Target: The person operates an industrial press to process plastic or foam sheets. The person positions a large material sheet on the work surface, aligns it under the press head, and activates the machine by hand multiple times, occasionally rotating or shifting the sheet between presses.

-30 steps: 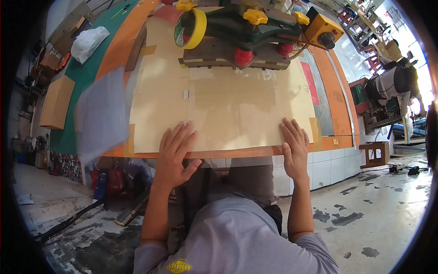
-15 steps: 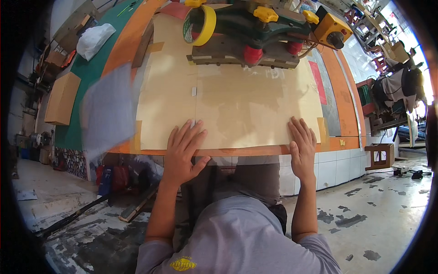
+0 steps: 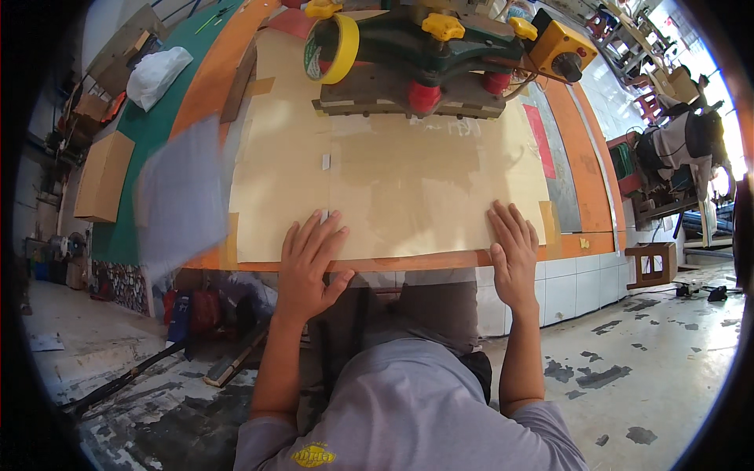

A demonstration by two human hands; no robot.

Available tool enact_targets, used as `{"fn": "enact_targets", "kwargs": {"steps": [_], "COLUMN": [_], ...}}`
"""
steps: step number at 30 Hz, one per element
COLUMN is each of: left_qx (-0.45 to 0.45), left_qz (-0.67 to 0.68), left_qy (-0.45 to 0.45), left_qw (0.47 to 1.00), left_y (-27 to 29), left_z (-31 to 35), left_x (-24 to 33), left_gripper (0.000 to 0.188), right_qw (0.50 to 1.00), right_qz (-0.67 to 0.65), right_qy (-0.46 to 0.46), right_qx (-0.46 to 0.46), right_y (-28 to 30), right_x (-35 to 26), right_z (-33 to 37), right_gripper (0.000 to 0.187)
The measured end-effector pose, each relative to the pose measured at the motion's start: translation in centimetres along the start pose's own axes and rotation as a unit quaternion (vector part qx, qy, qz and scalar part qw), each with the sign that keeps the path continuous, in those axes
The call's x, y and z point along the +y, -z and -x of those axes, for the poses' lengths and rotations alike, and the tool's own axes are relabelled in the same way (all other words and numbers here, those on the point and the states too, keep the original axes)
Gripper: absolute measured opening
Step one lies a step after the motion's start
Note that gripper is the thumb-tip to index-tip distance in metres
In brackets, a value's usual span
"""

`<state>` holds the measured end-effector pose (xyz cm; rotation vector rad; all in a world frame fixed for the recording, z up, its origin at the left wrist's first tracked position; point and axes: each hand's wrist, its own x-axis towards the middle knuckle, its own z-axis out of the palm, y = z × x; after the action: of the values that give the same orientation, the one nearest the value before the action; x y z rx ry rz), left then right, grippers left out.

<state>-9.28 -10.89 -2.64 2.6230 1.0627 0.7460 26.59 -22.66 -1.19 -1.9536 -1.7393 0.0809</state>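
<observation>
Left hand (image 3: 312, 263) and right hand (image 3: 514, 259), apart and unclenched, apparently steady the cream sheet (image 3: 408, 188). Any shift likely needs even pressure.

A workshop: green machine (image 3: 397, 53) with yellow knobs (image 3: 442, 27) at top centre, patchy floor (image 3: 581, 416) lower right, probably tabletops (image 3: 633, 37) far off upper right.

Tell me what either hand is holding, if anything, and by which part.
Nothing appears held: the left hand and the right hand lie open, palms down, at the near edge of the tan sheet, not closed around it.
</observation>
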Motion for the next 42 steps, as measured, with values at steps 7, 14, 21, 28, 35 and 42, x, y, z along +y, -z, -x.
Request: {"fn": "enact_targets", "kwargs": {"steps": [7, 14, 21, 28, 35, 42], "left_qx": [0.01, 0.003, 0.007, 0.037, 0.108, 0.294], "left_qz": [0.01, 0.002, -0.012, 0.046, -0.011, -0.152], "left_qy": [0.003, 0.007, 0.009, 0.011, 0.032, 0.064], "left_qw": [1.0, 1.0, 1.0, 0.998, 0.994, 0.942], "left_y": [0.0, 0.3, 0.1, 1.1, 1.3, -5.3], "left_z": [0.0, -0.3, -0.3, -0.6, 3.2, 5.1], "left_x": [0.0, 0.1, 0.0, 0.5, -3.3, -4.6], "left_gripper": [0.061, 0.06, 0.06, 0.051, 0.047, 0.054], "right_qw": [1.0, 1.0, 1.0, 0.999, 0.971, 0.937], "right_qz": [0.001, 0.004, 0.011, -0.025, -0.088, 0.03], "right_qy": [0.002, 0.007, 0.007, 0.015, 0.02, 0.031], "right_qx": [0.001, 0.008, 0.01, 0.045, 0.222, 0.347], "right_y": [0.1, 0.0, 0.0, 0.2, -6.0, -9.7], "right_x": [0.0, 0.0, -0.1, 0.5, 4.1, 5.6], "right_z": [0.1, 0.0, -0.1, 0.6, 4.7, 4.4], "right_gripper": [0.054, 0.052, 0.053, 0.052, 0.061, 0.058]}}
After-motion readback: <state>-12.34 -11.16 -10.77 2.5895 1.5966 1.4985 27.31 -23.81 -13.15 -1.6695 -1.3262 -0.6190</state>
